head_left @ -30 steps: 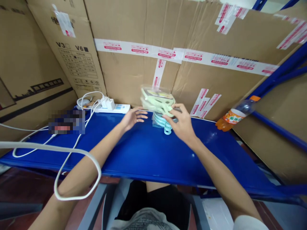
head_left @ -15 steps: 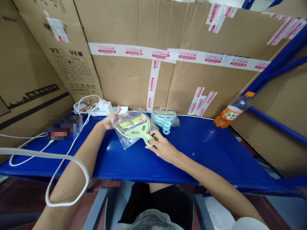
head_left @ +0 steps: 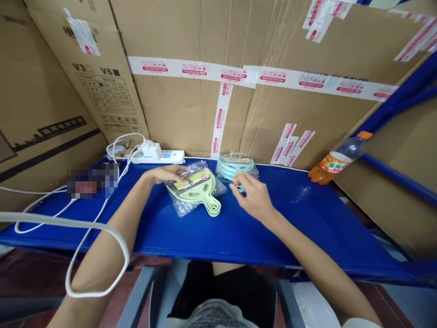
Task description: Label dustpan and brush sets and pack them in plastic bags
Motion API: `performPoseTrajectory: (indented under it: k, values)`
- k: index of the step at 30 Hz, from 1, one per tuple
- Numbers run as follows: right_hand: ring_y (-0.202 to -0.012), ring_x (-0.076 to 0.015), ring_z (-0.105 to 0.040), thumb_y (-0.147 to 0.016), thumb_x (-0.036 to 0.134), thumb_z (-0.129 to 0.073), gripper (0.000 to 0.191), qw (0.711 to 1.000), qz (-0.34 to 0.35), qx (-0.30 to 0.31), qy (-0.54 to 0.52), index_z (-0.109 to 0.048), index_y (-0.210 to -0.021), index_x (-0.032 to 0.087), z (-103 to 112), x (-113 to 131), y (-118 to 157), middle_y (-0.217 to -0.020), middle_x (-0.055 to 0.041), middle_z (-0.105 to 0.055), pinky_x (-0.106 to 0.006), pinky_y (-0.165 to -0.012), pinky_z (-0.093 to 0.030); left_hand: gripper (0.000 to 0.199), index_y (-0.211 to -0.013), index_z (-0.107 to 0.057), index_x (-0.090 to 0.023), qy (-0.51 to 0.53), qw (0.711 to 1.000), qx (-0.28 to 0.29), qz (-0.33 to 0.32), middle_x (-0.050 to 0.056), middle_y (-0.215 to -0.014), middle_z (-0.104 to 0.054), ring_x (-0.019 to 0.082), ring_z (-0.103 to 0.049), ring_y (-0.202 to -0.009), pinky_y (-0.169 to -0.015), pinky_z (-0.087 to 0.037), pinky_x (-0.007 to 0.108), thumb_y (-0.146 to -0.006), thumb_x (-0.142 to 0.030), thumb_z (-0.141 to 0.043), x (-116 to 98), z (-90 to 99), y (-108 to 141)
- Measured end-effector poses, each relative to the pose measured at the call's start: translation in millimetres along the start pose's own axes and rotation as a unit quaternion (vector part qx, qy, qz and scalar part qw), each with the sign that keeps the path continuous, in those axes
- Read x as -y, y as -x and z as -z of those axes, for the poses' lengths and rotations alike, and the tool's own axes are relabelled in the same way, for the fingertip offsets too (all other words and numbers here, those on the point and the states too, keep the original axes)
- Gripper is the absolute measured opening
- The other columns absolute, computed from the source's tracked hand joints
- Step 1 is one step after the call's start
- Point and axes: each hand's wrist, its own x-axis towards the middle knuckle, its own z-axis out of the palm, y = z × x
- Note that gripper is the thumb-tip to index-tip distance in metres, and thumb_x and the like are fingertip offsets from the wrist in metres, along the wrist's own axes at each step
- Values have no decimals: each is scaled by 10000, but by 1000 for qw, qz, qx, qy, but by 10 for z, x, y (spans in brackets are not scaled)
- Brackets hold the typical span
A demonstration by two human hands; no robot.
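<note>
Left hand (head_left: 167, 174) lies flat, fingers open, on the far edge of the green pack (head_left: 194, 186), which sits on the blue bench (head_left: 307, 214) in a clear bag, handles toward the person. Right hand (head_left: 254, 197) hovers just right of it, fingers loosely open and empty, fingertips near the blue pack (head_left: 235, 165) by the cardboard boxes (head_left: 191, 105).

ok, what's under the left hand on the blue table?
The left hand rests on a clear plastic bag holding stacked pale green paddle-shaped plastic pieces, flat on the blue table. The bag's far-left corner is covered by fingers.
</note>
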Motion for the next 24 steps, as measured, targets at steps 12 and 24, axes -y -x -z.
performPoseTrajectory:
  k: [12, 24]
  values:
    - [-929, -268, -771, -1083, 411, -573, 304, 965, -174, 73, 182, -715, -1233, 188, -198, -162, -71, -1447, -169, -554, -387, -791, -569, 931, -1404, -713, -218, -17, 1000, -23, -2, 133, -1377, -790, 376, -717, -1344, -1140, -568, 448, -564, -459, -1034, -24, -30, -1]
    - [-961, -253, -770, -1052, 382, -671, 353, 968, -188, 93, 135, -715, -1357, 210, -199, -179, -91, -1399, -155, -584, -385, -931, -575, 933, -1440, -689, -226, -24, 1000, -18, -7, 129, -1387, -783, 365, -731, -1321, -1127, -571, 448, -598, -458, -1018, -19, -37, -13]
